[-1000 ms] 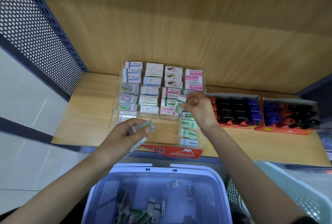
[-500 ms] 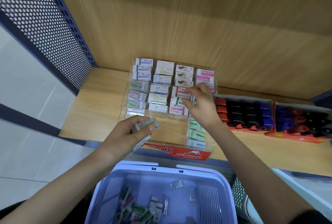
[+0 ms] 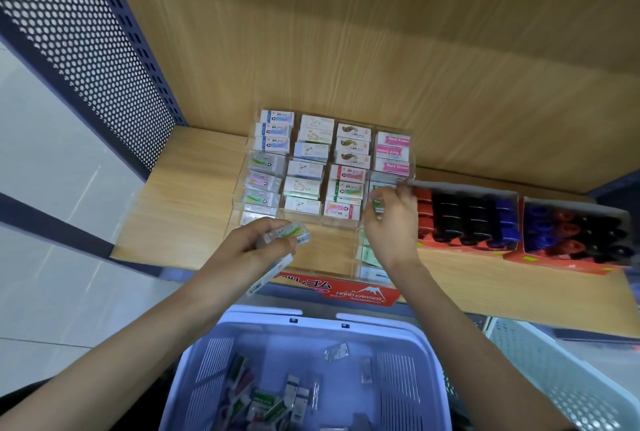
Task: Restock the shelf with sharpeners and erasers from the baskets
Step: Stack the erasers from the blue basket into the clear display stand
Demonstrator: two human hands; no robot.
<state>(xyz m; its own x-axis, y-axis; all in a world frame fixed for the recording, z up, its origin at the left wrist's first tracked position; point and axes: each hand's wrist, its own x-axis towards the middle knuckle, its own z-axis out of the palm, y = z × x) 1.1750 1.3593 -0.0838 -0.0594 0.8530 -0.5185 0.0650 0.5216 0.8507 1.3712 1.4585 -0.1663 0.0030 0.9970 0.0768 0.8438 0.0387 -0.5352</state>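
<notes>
In the display tray's (image 3: 332,257) right column, near the shelf's (image 3: 180,216) front edge: right hand (image 3: 391,226) pinches a green eraser (image 3: 377,203). Seat it flat, label up. Left hand (image 3: 256,249) grips spare erasers (image 3: 284,235).

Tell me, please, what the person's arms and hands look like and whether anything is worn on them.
Both are bare. The left hand and right hand have no gloves, and no ring shows on the visible fingers. The left forearm and right forearm carry no sleeve, watch or bracelet as far as the frame reaches.
</notes>
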